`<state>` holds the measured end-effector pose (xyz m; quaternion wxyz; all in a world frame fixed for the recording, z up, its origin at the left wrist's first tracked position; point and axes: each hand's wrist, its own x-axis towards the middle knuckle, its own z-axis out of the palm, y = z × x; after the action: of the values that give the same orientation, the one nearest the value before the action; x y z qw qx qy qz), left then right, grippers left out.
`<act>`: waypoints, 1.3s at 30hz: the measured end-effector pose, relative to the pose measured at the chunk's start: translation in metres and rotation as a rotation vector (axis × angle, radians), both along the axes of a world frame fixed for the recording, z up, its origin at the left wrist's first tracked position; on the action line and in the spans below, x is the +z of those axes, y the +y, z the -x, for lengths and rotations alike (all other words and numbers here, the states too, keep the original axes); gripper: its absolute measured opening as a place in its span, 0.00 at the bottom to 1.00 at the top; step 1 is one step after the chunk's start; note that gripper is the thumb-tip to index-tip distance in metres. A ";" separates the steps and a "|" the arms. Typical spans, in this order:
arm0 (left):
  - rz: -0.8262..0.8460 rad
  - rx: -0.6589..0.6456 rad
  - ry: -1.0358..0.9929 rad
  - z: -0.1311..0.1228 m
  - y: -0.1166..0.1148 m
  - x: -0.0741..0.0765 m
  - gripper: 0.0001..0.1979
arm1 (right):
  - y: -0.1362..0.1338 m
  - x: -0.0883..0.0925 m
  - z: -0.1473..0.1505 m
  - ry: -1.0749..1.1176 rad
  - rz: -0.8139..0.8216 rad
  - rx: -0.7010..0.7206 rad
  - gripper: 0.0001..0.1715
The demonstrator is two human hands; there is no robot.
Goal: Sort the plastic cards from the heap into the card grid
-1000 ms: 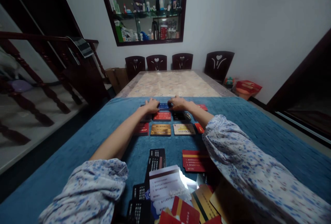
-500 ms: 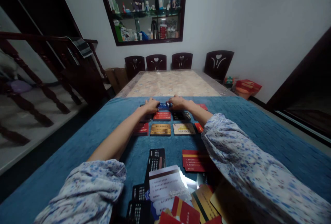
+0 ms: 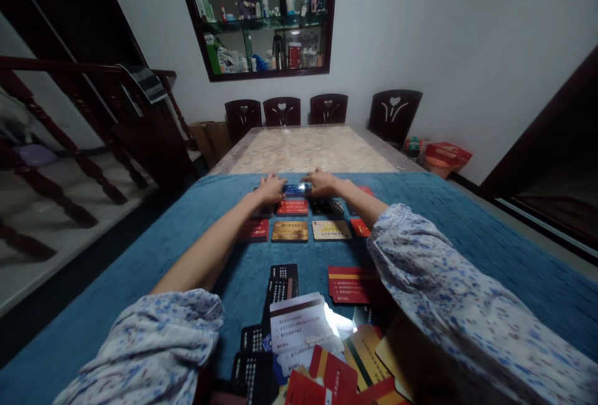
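A blue card (image 3: 295,190) lies in the far row of cards on the blue cloth. My left hand (image 3: 271,189) is at its left end, fingers curled against the edge. At the right end, my right hand (image 3: 323,183) curves its fingers down onto the card. Just nearer are a red card (image 3: 293,207) and a black card (image 3: 328,207), the latter partly under my right hand. The nearest row holds a dark red card stack (image 3: 255,230), a gold card (image 3: 290,231), a cream card (image 3: 331,230) and a red-orange card (image 3: 359,228), partly behind my right forearm.
A loose heap of cards, with a white card (image 3: 299,324) and a red card (image 3: 334,372), lies close to me between my sleeves. The blue cloth (image 3: 154,255) covers the near table. Beyond stand several dark chairs (image 3: 282,111); a wooden railing (image 3: 70,68) is at left.
My right fingers have lifted slightly, showing more of the blue card's right end. My left hand has shifted slightly left. The view has tilted a little; the other cards look unmoved.
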<state>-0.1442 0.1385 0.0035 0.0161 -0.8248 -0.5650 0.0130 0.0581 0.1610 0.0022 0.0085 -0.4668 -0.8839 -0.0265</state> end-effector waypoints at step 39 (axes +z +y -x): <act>-0.306 -0.253 -0.222 -0.029 -0.161 0.009 0.14 | -0.173 -0.001 -0.068 0.198 -0.285 0.152 0.16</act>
<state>-0.1149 -0.0225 0.0124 0.0801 -0.8734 -0.4509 -0.1656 0.1263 -0.0121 0.0008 0.1635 -0.3930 -0.8988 -0.1047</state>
